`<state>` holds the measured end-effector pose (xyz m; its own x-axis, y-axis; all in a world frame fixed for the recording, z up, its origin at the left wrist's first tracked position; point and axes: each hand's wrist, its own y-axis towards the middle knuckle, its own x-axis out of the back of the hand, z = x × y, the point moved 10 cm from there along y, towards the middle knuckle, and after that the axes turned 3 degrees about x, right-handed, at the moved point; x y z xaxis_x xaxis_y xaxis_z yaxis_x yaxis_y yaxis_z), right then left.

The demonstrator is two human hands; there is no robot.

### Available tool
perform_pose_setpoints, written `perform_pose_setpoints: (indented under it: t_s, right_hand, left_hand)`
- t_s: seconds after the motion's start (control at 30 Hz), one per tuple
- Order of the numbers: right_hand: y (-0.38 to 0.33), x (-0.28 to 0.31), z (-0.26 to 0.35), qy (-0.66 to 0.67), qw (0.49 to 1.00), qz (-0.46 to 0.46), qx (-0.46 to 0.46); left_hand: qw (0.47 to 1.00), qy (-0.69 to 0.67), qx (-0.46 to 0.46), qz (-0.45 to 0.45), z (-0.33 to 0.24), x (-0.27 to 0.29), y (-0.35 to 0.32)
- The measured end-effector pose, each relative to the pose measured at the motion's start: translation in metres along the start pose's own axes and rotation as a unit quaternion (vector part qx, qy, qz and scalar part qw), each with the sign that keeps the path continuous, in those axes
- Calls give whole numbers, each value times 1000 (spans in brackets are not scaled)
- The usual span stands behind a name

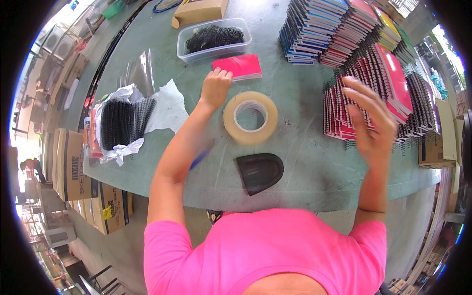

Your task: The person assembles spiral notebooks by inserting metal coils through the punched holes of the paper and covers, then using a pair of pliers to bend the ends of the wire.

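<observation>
From here my right hand (pixel 373 123) comes through smeared with motion, so I can't tell how its fingers sit over the red spiral notebooks (pixel 373 93), and it covers part of that stack. Left of the tape roll (pixel 250 117), something blue beside my left forearm is too blurred to identify. The brown box (pixel 199 11) beyond the tape roll is cut off at the top edge.

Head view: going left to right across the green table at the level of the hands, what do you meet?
Black binding coils on white wrap → left hand → roll of clear tape → right hand → stacked red spiral notebooks.
</observation>
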<state>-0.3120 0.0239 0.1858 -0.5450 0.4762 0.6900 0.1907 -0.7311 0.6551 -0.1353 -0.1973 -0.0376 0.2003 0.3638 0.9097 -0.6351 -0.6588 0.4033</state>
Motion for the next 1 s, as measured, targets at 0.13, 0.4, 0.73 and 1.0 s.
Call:
perform_pose_setpoints:
  t_s: [0.13, 0.4, 0.73, 1.0]
  right_hand:
    - [-9, -78, -51, 175, 978, -15, -114]
    - [-9, -179, -69, 558, 782, 25, -275]
    - [-2, -207, -1, -34, 962, 272, 4]
    - [-3, -220, 2, -45, 951, 306, -7]
  left_hand:
    - [991, -101, 65, -51, 10, 47, -13]
    - [795, -580, 176, 9, -40, 108, -63]
    - [908, 52, 409, 67, 209, 73, -200]
    - [931, -71, 356, -43, 179, 108, -177]
